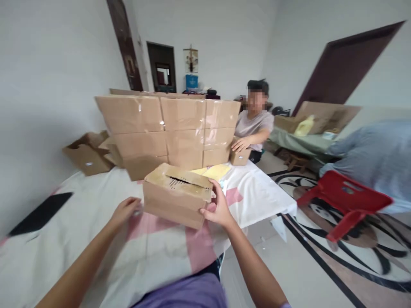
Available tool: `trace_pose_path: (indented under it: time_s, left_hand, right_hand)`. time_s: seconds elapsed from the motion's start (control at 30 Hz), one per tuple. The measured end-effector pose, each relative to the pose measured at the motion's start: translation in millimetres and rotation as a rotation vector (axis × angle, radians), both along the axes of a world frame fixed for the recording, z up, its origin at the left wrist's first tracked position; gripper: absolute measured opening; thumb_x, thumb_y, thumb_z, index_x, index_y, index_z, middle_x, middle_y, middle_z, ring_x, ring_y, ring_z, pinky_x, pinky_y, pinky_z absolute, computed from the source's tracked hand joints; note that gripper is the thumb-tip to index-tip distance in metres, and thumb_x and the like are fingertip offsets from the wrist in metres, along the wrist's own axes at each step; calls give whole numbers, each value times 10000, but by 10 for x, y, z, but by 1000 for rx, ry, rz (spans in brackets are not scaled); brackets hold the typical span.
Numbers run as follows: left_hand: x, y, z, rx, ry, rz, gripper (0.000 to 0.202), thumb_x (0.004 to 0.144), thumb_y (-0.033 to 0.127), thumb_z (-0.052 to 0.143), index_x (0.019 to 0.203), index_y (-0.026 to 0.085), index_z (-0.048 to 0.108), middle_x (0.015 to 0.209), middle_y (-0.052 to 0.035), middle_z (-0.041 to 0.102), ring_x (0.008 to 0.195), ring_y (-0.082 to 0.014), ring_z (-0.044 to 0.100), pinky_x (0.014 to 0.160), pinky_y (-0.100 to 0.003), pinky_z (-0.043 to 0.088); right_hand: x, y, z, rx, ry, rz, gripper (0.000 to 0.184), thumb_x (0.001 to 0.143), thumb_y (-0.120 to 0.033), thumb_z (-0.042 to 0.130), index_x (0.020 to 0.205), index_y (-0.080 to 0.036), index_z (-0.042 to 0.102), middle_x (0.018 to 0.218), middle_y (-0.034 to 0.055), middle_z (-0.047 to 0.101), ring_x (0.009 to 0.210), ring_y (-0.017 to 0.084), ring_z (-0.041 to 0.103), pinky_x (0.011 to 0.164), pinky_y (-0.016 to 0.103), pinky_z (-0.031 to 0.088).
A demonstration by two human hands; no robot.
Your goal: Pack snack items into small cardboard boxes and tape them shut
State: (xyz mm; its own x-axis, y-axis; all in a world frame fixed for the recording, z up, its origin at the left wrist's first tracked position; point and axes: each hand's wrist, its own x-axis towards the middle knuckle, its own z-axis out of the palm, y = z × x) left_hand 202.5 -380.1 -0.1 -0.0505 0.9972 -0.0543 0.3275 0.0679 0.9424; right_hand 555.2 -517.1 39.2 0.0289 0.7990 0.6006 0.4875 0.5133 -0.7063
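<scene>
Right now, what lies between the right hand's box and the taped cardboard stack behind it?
In the head view, a flat yellow patch, perhaps paper, shows between the box and stack, toward the right; farther left, the box hides the gap.

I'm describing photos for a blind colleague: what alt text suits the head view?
A person's right hand grips one end of a cardboard box, the left hand near its other end, with a pink-and-white cloth beneath. Behind it stand taped cardboard boxes; beside them, a co-worker's hand rests on a small box.

Brown box (175, 206), pink-and-white cloth (154, 252), red chair (359, 197)
</scene>
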Motion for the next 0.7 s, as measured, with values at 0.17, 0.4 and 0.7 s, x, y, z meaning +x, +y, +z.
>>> trace_pose_path:
  time_s: [0.17,0.4,0.7]
  left_hand:
    - [1,299,-176,129,145,-21,310,637,577,629,746,288,655,704,30,689,739,-251,639,759,-385,517]
    - [-74,410,-466,172,375,-193,326,802,655,558,866,362,686,936,65,770,928,-298,704,885,-417,547]
    - [-29,340,-409,100,232,-215,312,854,590,603,954,302,669,914,7,742,882,-273,704,807,-360,539]
  right_hand:
    - [901,-494,355,164,-3,-565,923,775,-572,704,1545,-324,258,1562,149,362,1472,401,409,1138,575,492]
    - [1928,-318,-131,-90,-75,-1106,1040,677,-594,728,1535,-177,314,1477,234,384,1413,445,403,1045,615,531]
    - [2469,1254,136,-419,-164,-926,1397,579,-728,762,1614,8,179,1612,367,265,1549,477,256,1240,575,300]
